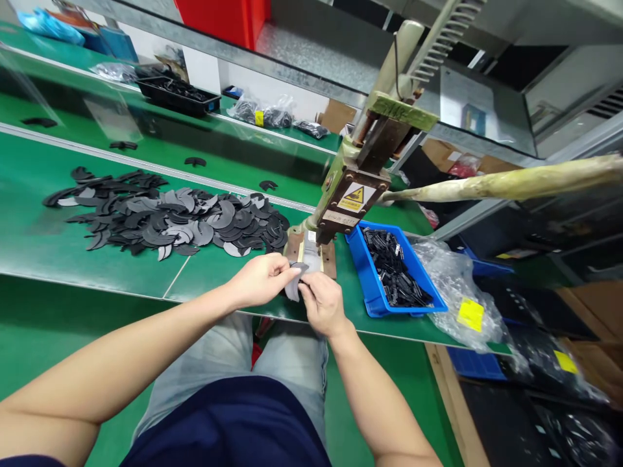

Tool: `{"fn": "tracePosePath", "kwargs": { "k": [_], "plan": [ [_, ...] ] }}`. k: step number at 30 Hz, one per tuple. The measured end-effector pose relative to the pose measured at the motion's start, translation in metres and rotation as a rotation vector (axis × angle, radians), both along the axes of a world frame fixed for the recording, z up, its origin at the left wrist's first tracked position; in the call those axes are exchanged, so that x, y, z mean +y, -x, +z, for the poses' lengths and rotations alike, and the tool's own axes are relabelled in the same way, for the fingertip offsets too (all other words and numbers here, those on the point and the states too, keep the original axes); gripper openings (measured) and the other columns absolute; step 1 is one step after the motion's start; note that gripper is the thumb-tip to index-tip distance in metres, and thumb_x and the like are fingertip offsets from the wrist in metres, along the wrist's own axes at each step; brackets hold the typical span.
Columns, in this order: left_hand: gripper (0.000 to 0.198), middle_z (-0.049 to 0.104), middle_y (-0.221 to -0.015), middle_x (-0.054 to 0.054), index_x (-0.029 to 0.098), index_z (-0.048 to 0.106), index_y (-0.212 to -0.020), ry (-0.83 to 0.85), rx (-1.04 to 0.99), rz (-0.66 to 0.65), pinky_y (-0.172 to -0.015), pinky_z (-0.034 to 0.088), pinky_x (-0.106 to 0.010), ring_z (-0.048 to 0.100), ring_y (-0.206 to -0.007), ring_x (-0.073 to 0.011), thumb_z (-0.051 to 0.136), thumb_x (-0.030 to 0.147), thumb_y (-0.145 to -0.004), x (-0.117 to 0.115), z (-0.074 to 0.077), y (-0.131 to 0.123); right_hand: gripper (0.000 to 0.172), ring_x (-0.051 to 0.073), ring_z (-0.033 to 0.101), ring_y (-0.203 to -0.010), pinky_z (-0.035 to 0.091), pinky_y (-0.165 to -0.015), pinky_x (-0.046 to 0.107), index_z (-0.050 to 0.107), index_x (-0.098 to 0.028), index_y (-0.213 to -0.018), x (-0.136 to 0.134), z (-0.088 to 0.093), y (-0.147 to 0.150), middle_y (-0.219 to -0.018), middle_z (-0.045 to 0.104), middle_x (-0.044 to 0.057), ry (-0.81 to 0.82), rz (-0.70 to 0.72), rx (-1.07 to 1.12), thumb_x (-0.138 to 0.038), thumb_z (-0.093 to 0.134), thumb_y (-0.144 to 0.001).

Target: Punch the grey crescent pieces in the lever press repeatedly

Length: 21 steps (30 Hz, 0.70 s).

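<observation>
Hands (296, 288) pinching grey curved piece (293, 285) between them, below press (341, 201)

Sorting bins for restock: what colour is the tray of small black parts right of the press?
The tray is blue, clearest in the head view.

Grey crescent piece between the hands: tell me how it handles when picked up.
Probably light: the grey crescent piece is thin and pinched by fingertips of the left hand and right hand. Likely slightly flexible, being a flat sheet. Unlikely to roll; those in the pile lie flat.
</observation>
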<state>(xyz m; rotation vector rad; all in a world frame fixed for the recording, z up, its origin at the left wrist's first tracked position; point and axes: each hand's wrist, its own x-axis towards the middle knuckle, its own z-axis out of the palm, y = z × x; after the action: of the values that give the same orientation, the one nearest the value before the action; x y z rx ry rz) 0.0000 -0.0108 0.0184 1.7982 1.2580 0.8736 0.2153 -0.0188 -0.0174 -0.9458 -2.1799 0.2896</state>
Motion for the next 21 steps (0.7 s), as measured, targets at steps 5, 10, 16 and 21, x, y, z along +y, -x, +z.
{"fn": "tracePosePath", "kwargs": {
  "k": [5, 10, 16, 21],
  "plan": [
    [0.054, 0.036, -0.059, 0.005, 0.020, 0.046, -0.064, 0.221, -0.177, -0.033, -0.053, 0.021, -0.026, 0.032, -0.056, -0.0103, 0.063, 0.063, -0.092, 0.002, -0.009, -0.007, 0.017, 0.019, 0.062, -0.082, 0.048, -0.076, 0.036, 0.068, -0.023, -0.109, -0.006, 0.001, -0.007, -0.092, 0.071, 0.007, -0.002, -0.001, -0.008, -0.028, 0.054, -0.102],
    [0.040, 0.051, -0.074, 0.004, 0.019, 0.056, -0.084, 0.149, -0.331, -0.038, -0.059, 0.035, -0.023, 0.044, -0.064, -0.0099, 0.075, 0.055, -0.087, 0.004, 0.000, -0.014, 0.015, 0.020, 0.063, -0.085, 0.047, -0.080, 0.038, 0.069, -0.022, -0.108, -0.008, 0.015, -0.019, -0.093, 0.072, 0.007, 0.003, -0.028, 0.035, -0.026, 0.056, -0.100],
    [0.034, 0.058, -0.076, 0.001, 0.019, 0.061, -0.087, 0.181, -0.401, -0.247, -0.062, 0.043, -0.026, 0.053, -0.066, -0.0135, 0.069, 0.052, -0.093, 0.006, -0.001, -0.017, 0.018, 0.019, 0.069, -0.091, 0.055, -0.085, 0.036, 0.072, -0.024, -0.111, -0.009, 0.039, -0.036, -0.099, 0.076, 0.005, 0.178, -0.004, 0.065, -0.031, 0.060, -0.100],
    [0.025, 0.072, -0.100, -0.008, 0.022, 0.074, -0.107, -0.260, -0.180, -0.326, -0.083, 0.049, -0.032, 0.064, -0.091, -0.0215, 0.067, 0.044, -0.096, 0.010, 0.002, -0.013, 0.026, 0.016, 0.072, -0.082, 0.059, -0.072, 0.029, 0.071, -0.022, -0.112, 0.000, 0.055, -0.055, -0.098, 0.076, 0.005, 0.382, -0.129, 0.101, -0.040, 0.054, -0.104]
  ]
}}
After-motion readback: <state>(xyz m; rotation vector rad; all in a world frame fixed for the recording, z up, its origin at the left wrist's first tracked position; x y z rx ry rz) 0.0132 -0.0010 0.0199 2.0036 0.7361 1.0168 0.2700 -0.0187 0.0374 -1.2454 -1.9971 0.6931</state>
